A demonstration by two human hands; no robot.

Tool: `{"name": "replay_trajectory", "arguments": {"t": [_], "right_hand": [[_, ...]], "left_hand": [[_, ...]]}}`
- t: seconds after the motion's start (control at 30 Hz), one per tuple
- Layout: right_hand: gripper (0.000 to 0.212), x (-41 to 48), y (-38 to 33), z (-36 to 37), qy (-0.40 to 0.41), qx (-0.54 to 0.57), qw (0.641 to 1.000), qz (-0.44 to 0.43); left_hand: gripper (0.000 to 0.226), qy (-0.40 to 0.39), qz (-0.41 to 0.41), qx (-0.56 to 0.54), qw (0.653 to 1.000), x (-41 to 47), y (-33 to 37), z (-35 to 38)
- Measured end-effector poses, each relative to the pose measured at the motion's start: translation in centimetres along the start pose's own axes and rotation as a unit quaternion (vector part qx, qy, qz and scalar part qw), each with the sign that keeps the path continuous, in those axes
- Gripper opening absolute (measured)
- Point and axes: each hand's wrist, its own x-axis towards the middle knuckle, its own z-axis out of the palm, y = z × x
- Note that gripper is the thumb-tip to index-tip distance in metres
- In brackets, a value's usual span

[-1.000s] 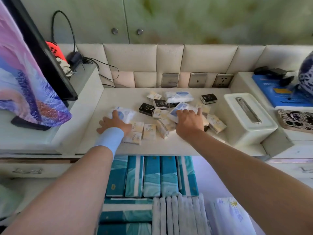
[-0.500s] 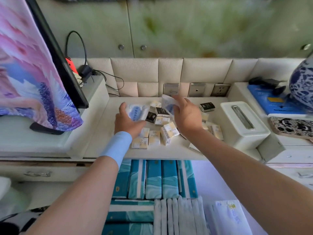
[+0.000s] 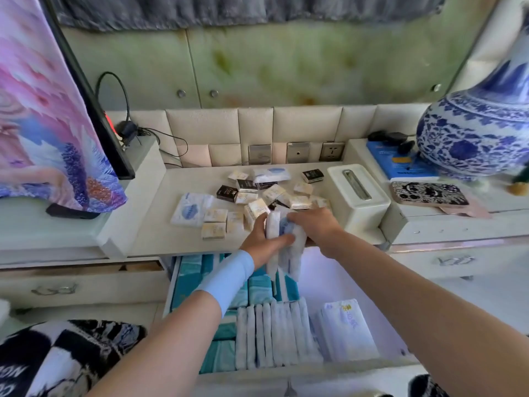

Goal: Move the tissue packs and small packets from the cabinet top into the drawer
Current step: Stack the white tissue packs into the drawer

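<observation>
On the table (image 3: 160, 224), a flat tissue pack (image 3: 190, 209) lies at the left, with small packets (image 3: 243, 196) scattered just beside it. At the front edge my left hand (image 3: 257, 242) curls round an upright white pack (image 3: 272, 224). Close beside it, my right hand (image 3: 313, 224) grips a second pack (image 3: 294, 253), which hangs over the open drawer (image 3: 329, 282).

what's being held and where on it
A few white tissue packs, stood on end: the left hand wraps round their middle, the right hand grips their upper ends.
</observation>
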Motion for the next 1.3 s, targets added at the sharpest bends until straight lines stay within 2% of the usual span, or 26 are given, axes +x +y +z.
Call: {"name": "replay_trajectory", "arguments": {"t": [0.07,0.17,0.27,0.33,0.4,0.47,0.57,0.6,0.63,0.67,0.7,0.73,0.77,0.8,0.83,0.87,0.9,0.97,1.0,1.07,1.13,1.23,1.3], "right_hand": [[0.019,-0.9,1.5,-1.4,0.01,0.006,1.0,0.023],[0.031,-1.8,3.7,-2.8,-0.008,0.046,0.998,0.049],[0.044,-2.7,5.7,-3.6,-0.102,0.074,0.988,0.087],[0.048,-3.4,6.9,-3.9,-0.19,0.036,0.977,0.092],[0.041,-4.1,7.5,-4.3,-0.243,-0.023,0.967,0.07],[0.043,-4.3,7.7,-4.8,-0.255,-0.064,0.963,0.057],[0.046,-3.6,8.1,-5.0,-0.209,-0.148,0.965,0.064],[0.049,-3.0,8.8,-5.1,-0.176,-0.191,0.963,0.065],[0.054,-2.5,9.3,-5.1,-0.147,-0.226,0.961,0.068],[0.058,-1.9,10.3,-5.0,-0.133,-0.258,0.954,0.073],[0.062,-1.3,11.3,-4.7,-0.124,-0.287,0.947,0.078],[0.064,-1.3,12.0,-4.3,-0.113,-0.316,0.939,0.081],[0.063,-1.5,12.5,-3.8,-0.114,-0.357,0.923,0.084],[0.053,-1.7,13.1,-3.1,-0.108,-0.381,0.915,0.078],[0.037,-1.6,13.9,-2.5,-0.097,-0.401,0.91,0.046],[0.032,-1.7,14.8,-1.9,-0.086,-0.426,0.901,0.008],[0.038,-2.0,15.5,-1.5,-0.07,-0.421,0.904,0.004],[0.071,-2.8,16.3,-0.9,-0.063,-0.415,0.907,0.039],[0.081,-2.7,17.3,-0.7,-0.072,-0.424,0.902,0.035],[0.089,-3.5,18.2,-0.3,-0.09,-0.473,0.875,0.044],[0.089,-3.7,18.0,-0.1,-0.114,-0.518,0.845,0.059],[0.06,-3.0,15.7,-1.2,-0.167,-0.524,0.832,0.068],[0.039,-2.0,15.0,-2.3,-0.213,-0.545,0.81,0.04]], "left_hand": [[0.078,-0.031,0.001,0.032,0.999,-1.0,-0.2,1.7],[0.096,-0.063,-0.033,0.044,0.996,-2.0,-0.8,4.6],[0.103,-0.056,-0.085,0.061,0.993,-2.6,-1.2,6.3],[0.107,-0.062,-0.148,0.036,0.986,-2.5,-1.7,6.5],[0.094,-0.098,-0.172,-0.032,0.98,-2.4,-2.3,6.5],[0.078,-0.132,-0.192,-0.095,0.968,-2.3,-2.7,6.7],[0.05,-0.144,-0.217,-0.164,0.951,-2.3,-3.1,7.0],[0.041,-0.152,-0.222,-0.135,0.954,-2.2,-3.3,7.2],[0.036,-0.163,-0.207,-0.048,0.963,-2.0,-3.5,7.4],[0.038,-0.173,-0.173,0.097,0.965,-1.9,-3.8,7.5],[0.046,-0.17,-0.118,0.277,0.938,-1.8,-4.4,7.5],[0.054,-0.167,-0.054,0.421,0.89,-1.5,-5.2,7.5],[0.055,-0.168,-0.007,0.505,0.846,-1.3,-5.9,7.4],[0.052,-0.171,0.024,0.547,0.819,-1.1,-6.6,7.4],[0.049,-0.174,0.045,0.565,0.805,-1.0,-7.3,7.3],[0.049,-0.178,0.067,0.577,0.795,-0.9,-7.7,7.3],[0.052,-0.184,0.087,0.596,0.777,-0.7,-8.2,7.3],[0.059,-0.191,0.126,0.642,0.731,-0.5,-8.8,7.4],[0.061,-0.194,0.131,0.656,0.718,-0.5,-8.9,7.5],[0.061,-0.196,0.12,0.661,0.714,-0.4,-9.1,7.7],[0.057,-0.199,0.106,0.644,0.731,-0.4,-9.1,7.8],[0.052,-0.19,0.093,0.587,0.782,-0.5,-8.7,8.0],[0.054,-0.171,0.093,0.562,0.804,-0.5,-8.6,8.1]]}}
